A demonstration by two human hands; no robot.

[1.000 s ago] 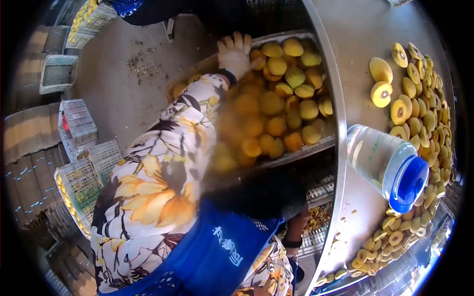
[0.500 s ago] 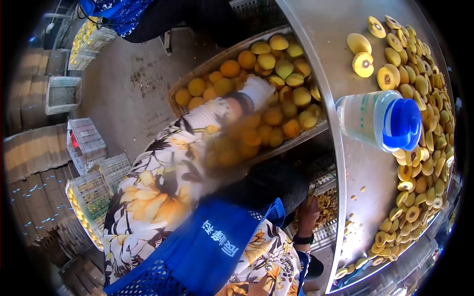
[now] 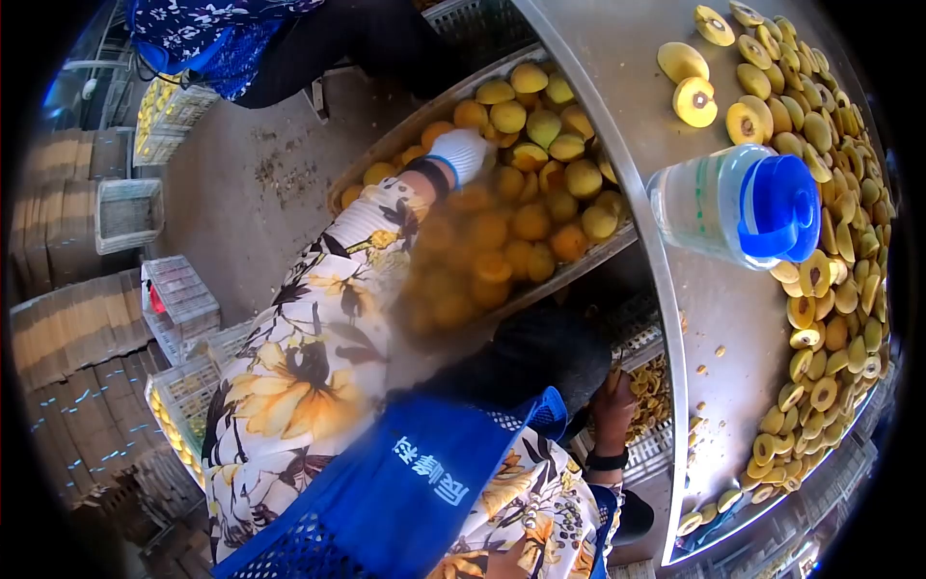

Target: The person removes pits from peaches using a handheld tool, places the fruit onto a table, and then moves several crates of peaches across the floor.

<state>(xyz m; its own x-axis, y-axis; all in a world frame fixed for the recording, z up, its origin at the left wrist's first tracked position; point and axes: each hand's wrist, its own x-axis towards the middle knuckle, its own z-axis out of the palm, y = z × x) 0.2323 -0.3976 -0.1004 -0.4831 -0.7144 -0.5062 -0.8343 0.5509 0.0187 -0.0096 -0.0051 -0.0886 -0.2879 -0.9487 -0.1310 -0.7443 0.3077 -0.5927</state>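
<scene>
My left hand [image 3: 461, 157], in a white glove with a dark band at the wrist, is down on the yellow peaches [image 3: 529, 222] in a long crate [image 3: 588, 261]. An orange-toned peach [image 3: 470, 115] lies close by its knuckles. The fingertips are hidden among the fruit, so their grip does not show. Lower right, my right hand [image 3: 613, 410], bare with a black wristband, is closed beside the metal table's edge. Something thin seems to stick up from the fist, too small to name. Behind it is a crate of peach pits [image 3: 653, 391].
Halved peaches [image 3: 820, 289] cover the far side of the metal table [image 3: 617, 87]. A clear bottle with a blue lid [image 3: 781, 207] stands near its edge. Another person's dark-clothed leg [image 3: 328, 48] is at top. Plastic crates [image 3: 130, 214] and stacked cardboard [image 3: 82, 318] are on the left.
My left hand has moved left across the peaches, toward the crate's far side. My right hand stays low by the table edge, still closed. The view has shifted slightly.
</scene>
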